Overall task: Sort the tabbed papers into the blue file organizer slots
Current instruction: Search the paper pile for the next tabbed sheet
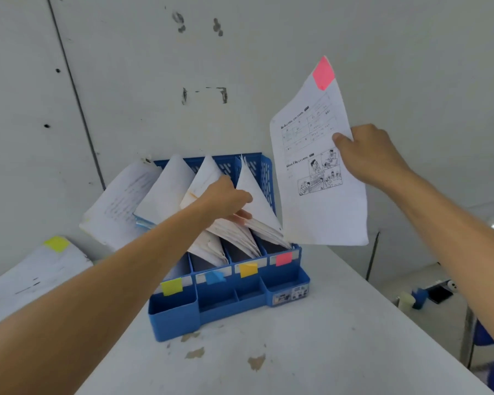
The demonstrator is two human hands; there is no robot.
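head view: right hand (368, 158) pinches pink-tabbed sheet (320, 218) at mid-edge (tab (323, 73) above).

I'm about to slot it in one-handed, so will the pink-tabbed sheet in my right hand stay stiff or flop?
Probably floppy: the pink-tabbed sheet is one thin page, gripped by the right hand at one edge. Likely very light. Its free lower edge may buckle against the filed papers.

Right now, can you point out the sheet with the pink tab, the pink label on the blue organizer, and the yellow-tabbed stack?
pink-tabbed sheet (325, 218): head view, blank lower half.
pink label (283, 258): head view, its middle.
yellow-tabbed stack (40, 269): head view, top sheet's white face.
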